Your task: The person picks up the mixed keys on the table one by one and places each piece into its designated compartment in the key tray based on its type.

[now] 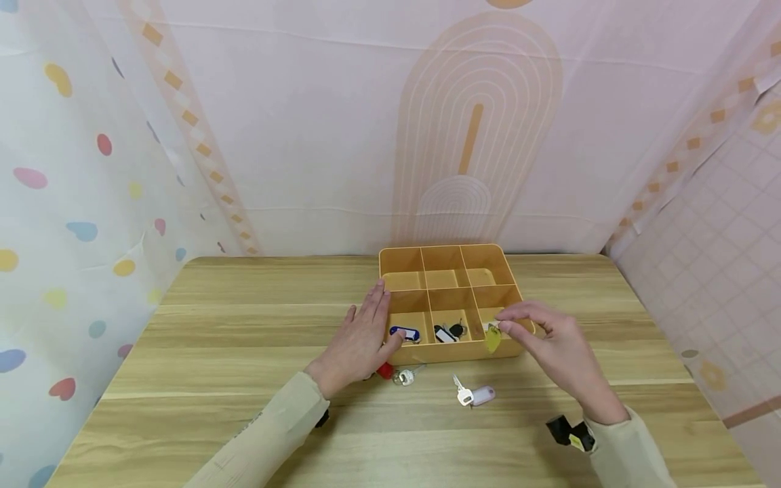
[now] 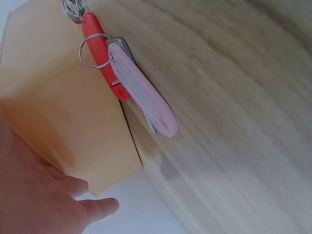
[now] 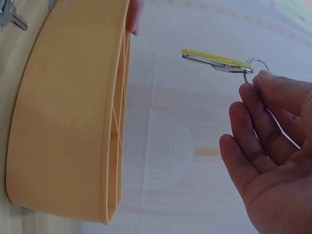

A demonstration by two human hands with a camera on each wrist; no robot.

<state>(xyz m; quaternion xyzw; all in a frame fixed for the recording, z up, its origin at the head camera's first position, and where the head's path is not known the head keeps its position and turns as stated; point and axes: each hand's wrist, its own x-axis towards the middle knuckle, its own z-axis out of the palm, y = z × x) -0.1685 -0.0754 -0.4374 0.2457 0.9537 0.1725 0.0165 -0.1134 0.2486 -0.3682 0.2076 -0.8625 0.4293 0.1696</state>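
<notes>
A yellow-orange divided box [image 1: 421,354] stands on the table. My left hand [image 1: 356,346] rests along its left side, fingers fairly straight. In its front left compartment lies a blue key tag [image 1: 405,333]; the front middle one holds a black key tag [image 1: 444,334] with a white label. My right hand [image 1: 552,346] pinches the metal ring [image 3: 258,63] of a key with a yellow key tag [image 3: 214,54] between thumb and forefinger. That tag hangs by the front right compartment, above the box's rim in the right wrist view.
By my left wrist, a pink key tag [image 2: 141,92] overlaps a red key tag [image 2: 97,44] on the table. Before the box lie a silver key [image 1: 464,393] and its pale purple key tag [image 1: 484,396]. A patterned cloth [image 1: 317,135] hangs behind the table.
</notes>
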